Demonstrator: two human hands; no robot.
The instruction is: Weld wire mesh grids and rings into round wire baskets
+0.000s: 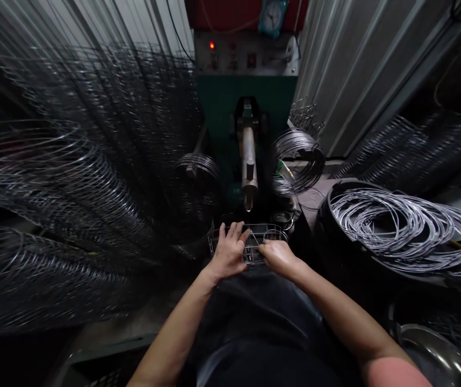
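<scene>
Wire basket point(251, 255) lies in a two-handed grip: left hand point(229, 251) curled over one side, right hand point(278, 255) pinching its wires, near a metal machine arm point(249, 148).

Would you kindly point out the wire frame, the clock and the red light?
Wire frame point(253, 253), head view: its middle wires.
Clock point(272, 18), head view: its dial.
Red light point(211, 45), head view: its glowing centre.
</scene>
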